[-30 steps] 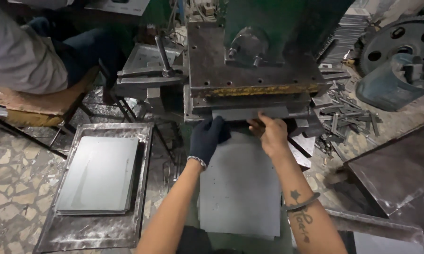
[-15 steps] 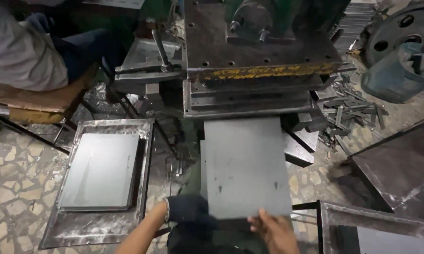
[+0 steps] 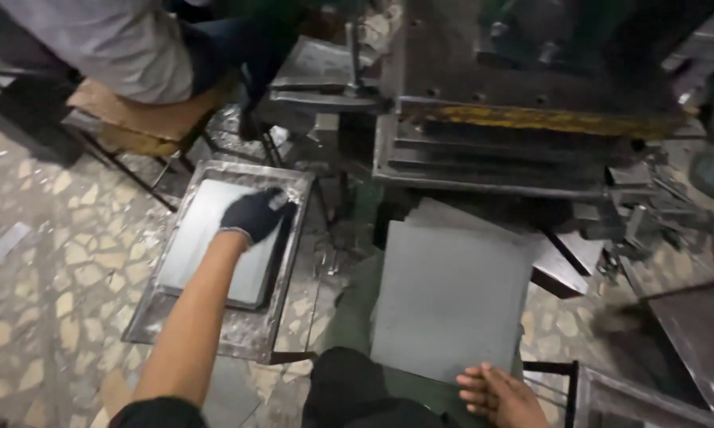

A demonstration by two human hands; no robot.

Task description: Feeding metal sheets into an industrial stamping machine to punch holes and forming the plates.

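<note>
While a gloved left hand (image 3: 255,215) presses down on the far right corner of a pale grey metal sheet (image 3: 214,242), that sheet lies flat inside a shallow, battered metal tray (image 3: 238,337) set on the speckled stone floor (image 3: 47,269). Fingers are curled onto the sheet's edge, though whether they grip it or merely rest on it cannot be told. To the right, a bare right hand (image 3: 499,394) lies with fingers together on the near edge of a second, larger grey sheet (image 3: 452,297), which slopes up toward the mouth of a heavy press machine (image 3: 523,119). Both hands are well apart, 1 on each sheet. A yellowed strip (image 3: 531,120) runs across the press's front above stacked steel plates. Scrap metal offcuts (image 3: 650,222) are heaped at the machine's right side, and another tray corner (image 3: 650,400) shows at the lower right. Behind the floor tray, at upper left, another person in a light shirt (image 3: 119,43) sits on a cushioned stool (image 3: 143,119) near the machine.
</note>
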